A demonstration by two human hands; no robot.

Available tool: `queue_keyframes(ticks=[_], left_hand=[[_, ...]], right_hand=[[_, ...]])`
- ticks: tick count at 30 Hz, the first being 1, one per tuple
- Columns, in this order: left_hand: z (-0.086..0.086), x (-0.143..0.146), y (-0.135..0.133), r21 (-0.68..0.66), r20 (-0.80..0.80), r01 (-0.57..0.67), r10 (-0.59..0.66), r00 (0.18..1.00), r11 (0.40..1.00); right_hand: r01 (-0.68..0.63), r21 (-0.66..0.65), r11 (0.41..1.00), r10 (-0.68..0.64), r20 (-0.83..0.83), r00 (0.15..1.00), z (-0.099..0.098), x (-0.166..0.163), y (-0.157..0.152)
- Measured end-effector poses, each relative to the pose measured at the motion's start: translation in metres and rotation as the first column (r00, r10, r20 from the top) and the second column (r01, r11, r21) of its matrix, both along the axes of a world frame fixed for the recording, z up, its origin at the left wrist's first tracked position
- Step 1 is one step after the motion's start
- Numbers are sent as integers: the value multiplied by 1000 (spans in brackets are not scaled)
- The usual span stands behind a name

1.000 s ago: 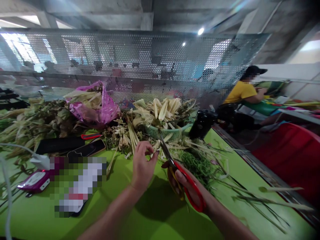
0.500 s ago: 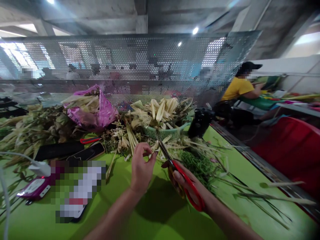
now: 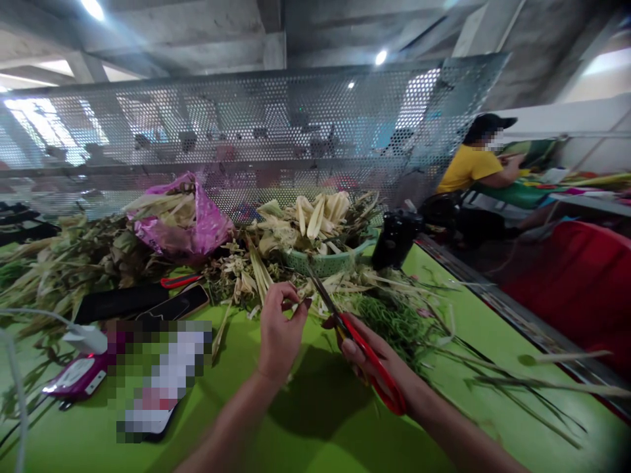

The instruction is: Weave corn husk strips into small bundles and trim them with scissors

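Observation:
My left hand (image 3: 279, 332) hovers over the green table (image 3: 315, 420), its thumb and fingers pinched on a small pale leaf strip (image 3: 296, 303). My right hand (image 3: 377, 368) grips red-handled scissors (image 3: 352, 341); their blades point up and left toward the pinched strip, almost touching it. Just beyond both hands lies a heap of pale and green leaf cuttings (image 3: 384, 309).
A green basket (image 3: 328, 263) of pale leaves, a pink bag (image 3: 190, 220) and a black bottle (image 3: 397, 238) stand before a perforated metal screen (image 3: 246, 138). Phones (image 3: 170, 309), a second red tool (image 3: 178, 281) and a charger (image 3: 86, 338) lie left. A person in yellow (image 3: 470, 167) sits at right.
The view has shifted slightly. Both hands stay close together at the same spot, left hand still pinching the strip and the scissors still against it.

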State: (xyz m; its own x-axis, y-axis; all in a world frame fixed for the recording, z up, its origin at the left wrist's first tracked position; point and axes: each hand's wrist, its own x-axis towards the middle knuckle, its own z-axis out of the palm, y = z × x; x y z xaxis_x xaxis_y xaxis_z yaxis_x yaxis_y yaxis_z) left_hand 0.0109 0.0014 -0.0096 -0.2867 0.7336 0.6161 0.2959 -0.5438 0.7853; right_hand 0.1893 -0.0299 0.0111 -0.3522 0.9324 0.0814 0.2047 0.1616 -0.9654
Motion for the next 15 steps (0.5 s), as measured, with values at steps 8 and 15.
queue_keyframes(ticks=[8, 15], left_hand=[[4, -3, -2, 34, -1, 11, -11, 1000, 999], [-1, -2, 2, 31, 60, 25, -27, 998, 999]], right_hand=[[-93, 108, 990, 68, 217, 974, 4, 5, 5], [-102, 115, 988, 74, 225, 972, 4, 2, 1]])
